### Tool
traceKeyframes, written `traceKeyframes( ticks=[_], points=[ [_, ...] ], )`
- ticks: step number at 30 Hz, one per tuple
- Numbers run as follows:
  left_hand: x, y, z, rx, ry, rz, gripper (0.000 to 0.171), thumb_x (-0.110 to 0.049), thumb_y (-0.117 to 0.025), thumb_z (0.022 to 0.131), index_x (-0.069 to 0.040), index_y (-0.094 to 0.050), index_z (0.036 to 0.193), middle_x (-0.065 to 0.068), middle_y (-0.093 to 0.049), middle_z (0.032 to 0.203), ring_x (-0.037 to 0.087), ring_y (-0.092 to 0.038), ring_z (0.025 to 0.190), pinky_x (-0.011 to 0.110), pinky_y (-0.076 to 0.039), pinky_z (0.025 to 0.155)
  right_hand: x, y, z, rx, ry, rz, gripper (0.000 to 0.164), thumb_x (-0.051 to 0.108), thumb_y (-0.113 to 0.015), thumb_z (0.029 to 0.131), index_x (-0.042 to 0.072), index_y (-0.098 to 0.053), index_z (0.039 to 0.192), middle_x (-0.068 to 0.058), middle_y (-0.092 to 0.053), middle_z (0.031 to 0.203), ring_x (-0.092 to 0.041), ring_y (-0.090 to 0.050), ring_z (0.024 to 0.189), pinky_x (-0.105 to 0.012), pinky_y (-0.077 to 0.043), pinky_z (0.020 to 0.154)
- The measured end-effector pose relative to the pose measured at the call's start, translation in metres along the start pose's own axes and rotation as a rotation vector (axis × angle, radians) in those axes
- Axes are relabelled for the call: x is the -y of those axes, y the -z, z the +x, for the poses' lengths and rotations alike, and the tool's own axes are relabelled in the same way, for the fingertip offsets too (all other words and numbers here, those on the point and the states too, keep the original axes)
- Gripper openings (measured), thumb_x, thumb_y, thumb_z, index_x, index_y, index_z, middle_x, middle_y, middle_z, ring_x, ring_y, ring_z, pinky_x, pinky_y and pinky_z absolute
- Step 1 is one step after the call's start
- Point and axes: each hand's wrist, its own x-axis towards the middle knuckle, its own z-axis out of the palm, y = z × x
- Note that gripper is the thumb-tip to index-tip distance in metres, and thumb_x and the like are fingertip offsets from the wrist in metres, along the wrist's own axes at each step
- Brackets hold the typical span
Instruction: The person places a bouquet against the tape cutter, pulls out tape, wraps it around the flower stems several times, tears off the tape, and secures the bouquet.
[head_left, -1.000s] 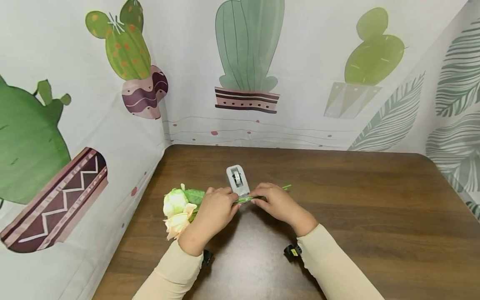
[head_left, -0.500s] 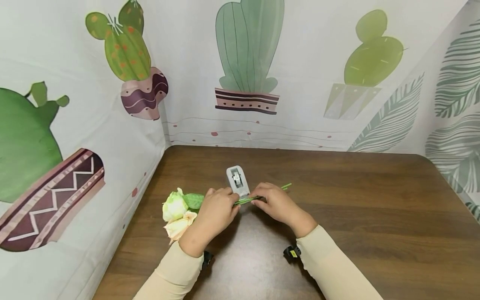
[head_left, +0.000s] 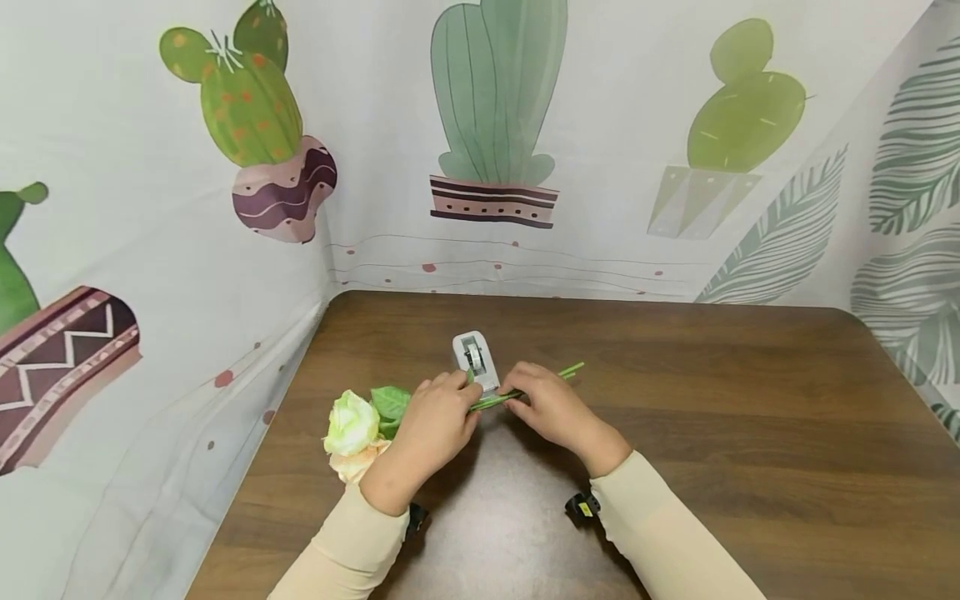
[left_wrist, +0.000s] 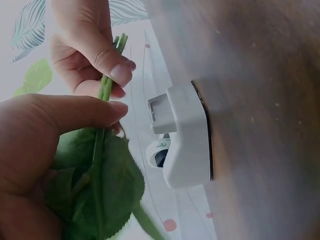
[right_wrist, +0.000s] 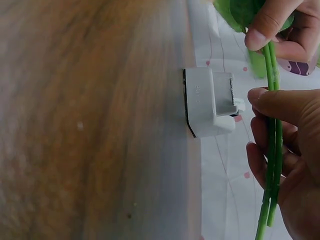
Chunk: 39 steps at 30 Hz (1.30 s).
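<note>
A pale green-white rose (head_left: 352, 422) and a peach rose (head_left: 356, 462) lie to the left of my left hand (head_left: 437, 423), the peach one partly hidden by my wrist. Their green stems (right_wrist: 272, 145) run together to the right. My left hand pinches them just past the leaves (left_wrist: 120, 185). Further along, my right hand (head_left: 553, 410) grips the same stems between thumb and fingers, and the cut ends stick out beyond it. Right behind the stems stands a white tape dispenser (head_left: 472, 352) with a roll of tape (left_wrist: 159, 152), its toothed edge facing the hands.
The brown wooden table (head_left: 720, 433) spreads out to the right. A white cloth (head_left: 375, 125) printed with cacti and leaves hangs behind it and along its left side. Black straps with small devices (head_left: 582, 507) sit at the wrists.
The roses have turned, so the peach one shows less and the green-white one sits slightly lower. The stem ends have risen a little. The cloth at left has shifted. Both hands stay nearly in place.
</note>
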Motion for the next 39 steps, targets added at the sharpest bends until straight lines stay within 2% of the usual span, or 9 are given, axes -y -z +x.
traceKeyframes(
  ticks=[8, 15, 22, 29, 35, 39],
  points=[
    [0.0, -0.001, 0.001, -0.013, -0.002, 0.013, 0.022, -0.018, -0.084, 0.079, -0.016, -0.069, 0.095, 0.001, -0.062, 0.091, 0.023, -0.062, 0.083, 0.038, -0.047, 0.065, -0.001, 0.001, 0.0, 0.022, -0.003, 0.028, 0.012, 0.005, -0.073, 0.09, 0.012, -0.07, 0.099, 0.0, -0.067, 0.1, -0.013, -0.062, 0.088, -0.031, -0.054, 0.08],
    [0.0, -0.002, 0.001, -0.021, -0.01, 0.014, 0.023, -0.016, -0.084, 0.077, -0.016, -0.069, 0.094, 0.0, -0.062, 0.09, 0.021, -0.061, 0.081, 0.036, -0.046, 0.065, -0.001, 0.008, -0.001, 0.064, 0.007, 0.02, 0.014, 0.019, -0.073, 0.093, 0.015, -0.073, 0.106, 0.003, -0.071, 0.102, -0.014, -0.066, 0.097, -0.044, -0.048, 0.095],
    [0.001, -0.002, 0.0, -0.023, -0.009, 0.0, 0.022, -0.014, -0.084, 0.077, -0.014, -0.069, 0.093, 0.001, -0.063, 0.091, 0.022, -0.062, 0.082, 0.037, -0.047, 0.067, 0.0, 0.011, -0.002, 0.104, 0.007, 0.027, 0.013, 0.019, -0.071, 0.095, 0.015, -0.075, 0.107, 0.004, -0.071, 0.102, -0.013, -0.065, 0.096, -0.041, -0.051, 0.093],
    [0.0, -0.005, -0.001, 0.009, 0.025, 0.014, 0.02, -0.017, -0.083, 0.079, -0.012, -0.068, 0.092, 0.001, -0.063, 0.089, 0.021, -0.062, 0.079, 0.036, -0.046, 0.065, 0.002, 0.008, -0.002, 0.079, 0.045, 0.001, 0.01, 0.012, -0.073, 0.092, 0.015, -0.073, 0.102, 0.003, -0.073, 0.099, -0.015, -0.069, 0.094, -0.044, -0.053, 0.093],
    [-0.002, -0.005, -0.002, 0.1, 0.088, -0.051, 0.017, -0.022, -0.081, 0.083, -0.016, -0.066, 0.087, -0.002, -0.057, 0.083, 0.019, -0.058, 0.077, 0.035, -0.043, 0.065, 0.003, 0.005, -0.003, 0.072, 0.056, -0.036, 0.011, 0.01, -0.075, 0.09, 0.016, -0.072, 0.099, 0.003, -0.071, 0.097, -0.018, -0.069, 0.094, -0.045, -0.052, 0.093],
    [-0.003, -0.003, -0.001, 0.089, 0.107, -0.179, 0.01, -0.019, -0.075, 0.089, -0.014, -0.066, 0.088, -0.001, -0.056, 0.086, 0.02, -0.054, 0.08, 0.034, -0.043, 0.069, 0.002, 0.003, -0.003, 0.089, 0.055, -0.054, 0.01, 0.011, -0.074, 0.091, 0.016, -0.072, 0.1, 0.003, -0.071, 0.099, -0.018, -0.069, 0.097, -0.045, -0.051, 0.095]
  ],
)
